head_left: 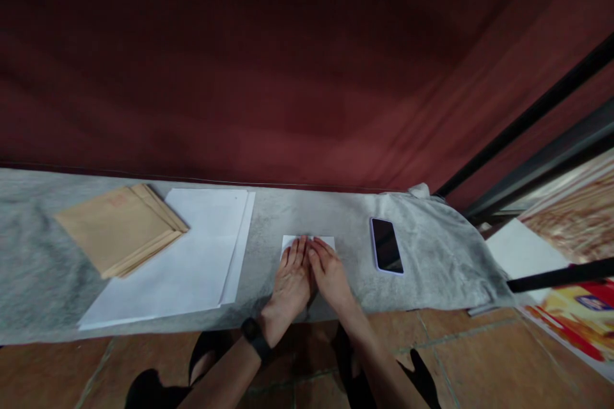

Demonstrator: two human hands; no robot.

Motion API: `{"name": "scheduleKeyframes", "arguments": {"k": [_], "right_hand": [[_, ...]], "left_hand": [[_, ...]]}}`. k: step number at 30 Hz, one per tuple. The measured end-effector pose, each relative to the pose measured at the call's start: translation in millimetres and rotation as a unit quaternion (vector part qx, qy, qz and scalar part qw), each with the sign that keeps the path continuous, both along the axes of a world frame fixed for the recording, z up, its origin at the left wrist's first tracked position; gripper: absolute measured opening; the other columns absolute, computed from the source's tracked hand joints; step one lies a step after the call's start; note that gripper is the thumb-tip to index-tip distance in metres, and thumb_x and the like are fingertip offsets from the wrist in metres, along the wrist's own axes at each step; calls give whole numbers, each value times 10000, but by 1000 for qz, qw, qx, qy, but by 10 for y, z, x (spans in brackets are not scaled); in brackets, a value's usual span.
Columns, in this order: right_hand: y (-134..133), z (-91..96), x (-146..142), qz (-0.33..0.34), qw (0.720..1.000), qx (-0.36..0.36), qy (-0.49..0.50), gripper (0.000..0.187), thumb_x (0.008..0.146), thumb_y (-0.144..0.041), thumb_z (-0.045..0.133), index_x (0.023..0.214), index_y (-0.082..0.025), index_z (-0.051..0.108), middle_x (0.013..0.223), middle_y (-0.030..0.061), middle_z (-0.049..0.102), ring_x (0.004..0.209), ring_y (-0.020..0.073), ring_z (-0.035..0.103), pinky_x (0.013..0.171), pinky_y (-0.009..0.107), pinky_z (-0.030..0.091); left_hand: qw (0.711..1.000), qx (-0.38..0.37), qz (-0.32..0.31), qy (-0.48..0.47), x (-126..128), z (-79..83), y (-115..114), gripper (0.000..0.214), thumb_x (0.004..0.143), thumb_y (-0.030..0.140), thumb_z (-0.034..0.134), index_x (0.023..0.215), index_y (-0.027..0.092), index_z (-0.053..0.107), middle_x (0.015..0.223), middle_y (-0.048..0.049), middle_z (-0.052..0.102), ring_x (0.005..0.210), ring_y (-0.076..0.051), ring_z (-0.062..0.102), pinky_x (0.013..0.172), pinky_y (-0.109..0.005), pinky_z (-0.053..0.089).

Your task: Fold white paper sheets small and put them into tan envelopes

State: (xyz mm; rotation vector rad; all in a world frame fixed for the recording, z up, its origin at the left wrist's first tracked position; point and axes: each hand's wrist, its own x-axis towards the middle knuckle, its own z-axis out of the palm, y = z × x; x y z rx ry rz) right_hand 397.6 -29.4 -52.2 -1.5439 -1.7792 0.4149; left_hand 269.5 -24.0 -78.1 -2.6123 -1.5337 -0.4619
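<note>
My left hand [293, 278] and my right hand [330, 270] lie side by side on a small white piece of paper [289, 241], pressing it against the grey cloth. The fingers of both hands are stretched out and point away from me. Much of the paper is hidden under them; its far edge and corners show, and I cannot tell whether it is folded. To the left lies a stack of large white sheets [206, 243], with a pile of brown envelopes [127, 223] resting partly on it. A phone [387, 245] with a dark screen lies to the right.
The grey cloth [273, 211] covers a long narrow surface. Behind it hangs a dark red curtain-like sheet [288, 108]. Black bars [522, 124] slant at the right, near a printed box or poster [585, 313]. Below is a tiled floor [474, 358].
</note>
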Motion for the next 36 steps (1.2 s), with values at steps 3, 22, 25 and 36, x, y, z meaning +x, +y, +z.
{"name": "scheduleKeyframes", "arguments": {"k": [3, 22, 25, 36], "right_hand": [[-57, -54, -135, 35, 999, -6, -36, 490, 1067, -385, 333, 1487, -187, 491, 1526, 89, 514, 1424, 200, 453, 1208, 431, 375], [-91, -272, 153, -86, 950, 17, -300, 621, 1071, -450, 283, 1525, -43, 401, 1567, 201, 413, 1448, 308, 415, 1189, 480, 326], [-87, -285, 183, -93, 948, 21, -305, 646, 1069, -469, 270, 1520, -27, 403, 1564, 218, 411, 1443, 316, 419, 1183, 490, 328], [-133, -326, 264, -104, 945, 27, -310, 655, 1068, -459, 294, 1535, -4, 355, 1571, 233, 397, 1467, 315, 373, 1188, 476, 300]], "left_hand": [[1000, 12, -9, 6, -18, -108, 28, 700, 918, 127, 404, 1593, 90, 222, 1613, -186, 349, 1496, -272, 341, 1226, -475, 271], [994, -27, 103, -4, -121, 0, 25, 644, 1011, 398, 307, 1498, -13, 404, 1590, -217, 362, 1495, -299, 336, 1223, -457, 296], [992, -27, 120, -12, -160, 5, 28, 659, 1005, 419, 317, 1508, 0, 392, 1594, -211, 361, 1494, -297, 339, 1226, -461, 287], [990, -23, 137, -20, -259, -17, 17, 745, 1000, 502, 328, 1504, -46, 368, 1588, -255, 350, 1498, -340, 321, 1224, -484, 277]]}}
